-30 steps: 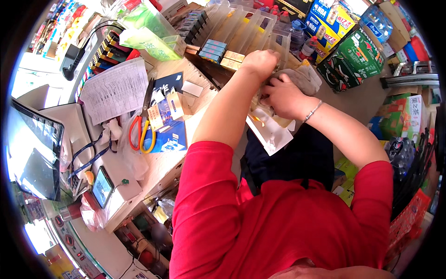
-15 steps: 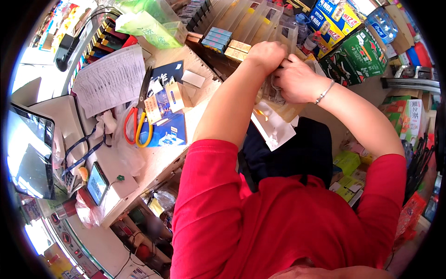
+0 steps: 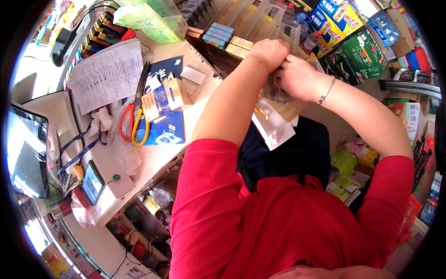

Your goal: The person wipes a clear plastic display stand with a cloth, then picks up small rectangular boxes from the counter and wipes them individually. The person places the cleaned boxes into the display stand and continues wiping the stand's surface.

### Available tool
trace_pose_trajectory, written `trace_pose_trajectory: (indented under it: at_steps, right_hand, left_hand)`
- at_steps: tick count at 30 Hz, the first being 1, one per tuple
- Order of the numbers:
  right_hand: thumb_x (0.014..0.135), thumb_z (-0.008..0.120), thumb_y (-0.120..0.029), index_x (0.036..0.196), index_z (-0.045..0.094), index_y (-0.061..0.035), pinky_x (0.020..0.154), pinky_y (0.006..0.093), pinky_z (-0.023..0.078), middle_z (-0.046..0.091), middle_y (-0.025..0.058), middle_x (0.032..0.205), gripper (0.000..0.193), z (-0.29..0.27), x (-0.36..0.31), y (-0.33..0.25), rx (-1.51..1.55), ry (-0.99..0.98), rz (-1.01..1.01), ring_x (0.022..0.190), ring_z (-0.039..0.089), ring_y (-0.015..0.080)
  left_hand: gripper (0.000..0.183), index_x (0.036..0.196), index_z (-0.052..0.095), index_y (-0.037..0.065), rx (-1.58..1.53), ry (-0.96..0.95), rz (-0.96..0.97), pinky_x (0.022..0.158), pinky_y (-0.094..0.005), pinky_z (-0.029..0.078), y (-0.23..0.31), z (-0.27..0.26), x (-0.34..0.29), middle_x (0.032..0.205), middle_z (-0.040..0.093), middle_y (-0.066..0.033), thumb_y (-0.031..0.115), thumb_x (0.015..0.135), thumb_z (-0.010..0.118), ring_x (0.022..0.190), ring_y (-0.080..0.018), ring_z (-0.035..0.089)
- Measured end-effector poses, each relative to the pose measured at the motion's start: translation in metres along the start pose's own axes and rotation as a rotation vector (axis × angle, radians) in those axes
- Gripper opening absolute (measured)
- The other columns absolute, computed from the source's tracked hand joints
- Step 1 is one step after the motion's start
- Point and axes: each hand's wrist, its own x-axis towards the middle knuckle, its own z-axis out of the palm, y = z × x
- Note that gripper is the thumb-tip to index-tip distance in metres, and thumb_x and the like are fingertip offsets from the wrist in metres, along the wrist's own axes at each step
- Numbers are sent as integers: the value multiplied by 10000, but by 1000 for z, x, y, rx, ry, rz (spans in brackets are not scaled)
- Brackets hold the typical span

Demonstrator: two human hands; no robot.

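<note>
My left hand (image 3: 271, 52) is closed, its fingers curled over and away from view. Against it is my right hand (image 3: 301, 80), also closed, with a thin bracelet at the wrist. What they pinch between them is hidden. Crumpled clear plastic (image 3: 275, 93) shows just below the right-hand fingers. Under that, over my lap, lies a white piece of card or paper (image 3: 274, 129) with a small yellow bit on it. Past my hands stands a clear plastic rack (image 3: 253, 21) with dividers. Small gold boxes (image 3: 238, 48) and teal boxes (image 3: 217, 35) sit beside my left hand.
On the wooden counter (image 3: 202, 104) to the left lie scissors (image 3: 134, 123) with red and yellow handles, a written sheet (image 3: 109, 74) and a phone (image 3: 93, 182). A green carton (image 3: 355, 58) and a blue-yellow carton (image 3: 332, 21) stand at the far right.
My right elbow has swung slightly outward, and the view has shifted a little. Both hands stay together in nearly the same place.
</note>
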Motion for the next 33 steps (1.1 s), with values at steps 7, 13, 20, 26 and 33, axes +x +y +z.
trace_pose_trajectory:
  at_steps: [7, 13, 20, 26, 33]
  right_hand:
    - [546, 706, -206, 834, 684, -131, 949, 344, 341, 636, 19, 881, 298, -14, 0, -22, 165, -174, -31, 988, 546, 219]
    - [532, 710, -186, 843, 689, -138, 958, 350, 329, 640, 7, 891, 315, -12, -4, -18, 353, -118, -17, 979, 550, 209]
    - [613, 660, -296, 843, 679, -165, 1034, 357, 295, 621, -21, 870, 265, -15, 3, -23, -163, -276, -31, 997, 536, 177]
    - [668, 597, -252, 809, 680, -125, 1060, 397, 282, 634, 18, 863, 207, 15, -10, -33, -204, -14, 203, 996, 539, 193]
    - [608, 673, -205, 889, 684, -181, 1090, 524, 192, 639, 3, 992, 282, 8, -29, -39, 213, 44, 210, 1095, 551, 179]
  left_hand:
    - [162, 991, 591, 94, -13, 13, 24, 839, -399, 517, -1, 2, 1, 1093, 630, -103, 125, 852, 515, 1007, -303, 624]
    - [169, 1000, 587, 95, -11, 26, 42, 833, -397, 520, -5, 6, 1, 1088, 635, -97, 125, 846, 524, 1001, -304, 626]
    - [173, 1002, 581, 76, -6, 2, 30, 831, -404, 523, 0, 4, 3, 1087, 632, -119, 121, 847, 517, 994, -309, 630]
    - [163, 942, 634, 92, -1, 85, 59, 769, -415, 543, -1, 11, 5, 987, 668, -128, 147, 836, 523, 901, -312, 662]
    - [164, 929, 639, 70, 12, 101, 44, 766, -406, 549, -5, 30, 17, 963, 678, -129, 126, 798, 557, 901, -304, 670]
